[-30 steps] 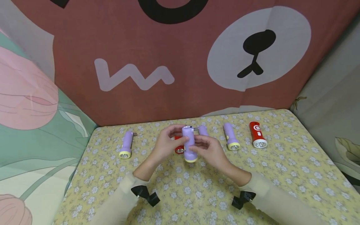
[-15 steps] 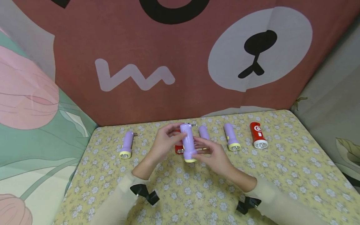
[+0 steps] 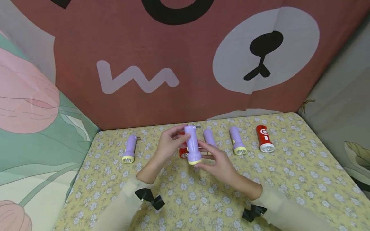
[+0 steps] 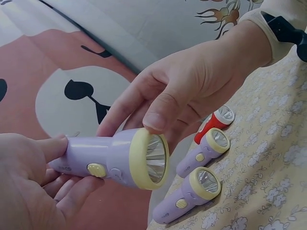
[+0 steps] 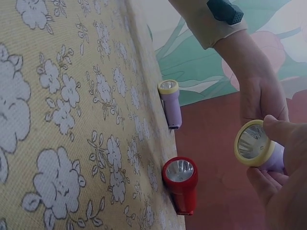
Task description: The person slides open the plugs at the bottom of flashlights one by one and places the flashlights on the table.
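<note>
Head view: your left hand (image 3: 169, 144) pinches the tail end of a purple flashlight (image 3: 192, 144) between thumb and fingers; your right hand (image 3: 218, 162) holds its lens end, thumb on the yellow rim (image 4: 139, 165). You have it above the bench (image 3: 202, 199), its long axis running away from you, lens end nearest you, metal prongs (image 3: 198, 126) at the far end pointing right. You can count six flashlights: four purple, two red. On the bench lie a left purple one (image 3: 130, 148), two right purple ones (image 3: 237, 140), a partly hidden red one (image 3: 183, 153) and a far-right red one (image 3: 265, 138).
</note>
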Motion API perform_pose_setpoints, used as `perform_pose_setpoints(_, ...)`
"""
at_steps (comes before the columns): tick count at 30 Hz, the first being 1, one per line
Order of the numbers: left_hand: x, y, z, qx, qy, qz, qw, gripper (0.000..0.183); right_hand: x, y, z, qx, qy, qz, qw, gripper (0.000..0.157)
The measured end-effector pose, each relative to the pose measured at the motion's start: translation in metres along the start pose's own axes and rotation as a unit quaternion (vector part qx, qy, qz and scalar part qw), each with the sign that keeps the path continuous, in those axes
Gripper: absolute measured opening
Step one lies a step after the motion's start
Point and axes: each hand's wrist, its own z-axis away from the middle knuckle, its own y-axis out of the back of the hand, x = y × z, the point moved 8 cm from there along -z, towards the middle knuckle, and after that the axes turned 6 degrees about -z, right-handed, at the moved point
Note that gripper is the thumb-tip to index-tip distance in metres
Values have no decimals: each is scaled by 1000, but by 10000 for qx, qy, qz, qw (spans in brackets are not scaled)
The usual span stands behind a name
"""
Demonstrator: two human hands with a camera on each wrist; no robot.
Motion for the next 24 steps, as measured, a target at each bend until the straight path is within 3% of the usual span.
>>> perform_pose_setpoints(10, -3, 0, 0, 261, -103, 250, 9993, 41, -1, -1, 0, 70, -43, 132, 9999, 78)
perform_pose_setpoints(18, -2, -1, 1, 235, -282, 395, 9985, 40, -3, 4, -4, 253, -145, -28, 9996, 74)
perform_pose_setpoints(24, -2, 1, 2, 291, -324, 108, 9990, 43, -3, 1, -10, 271, -485, -388, 9977, 70)
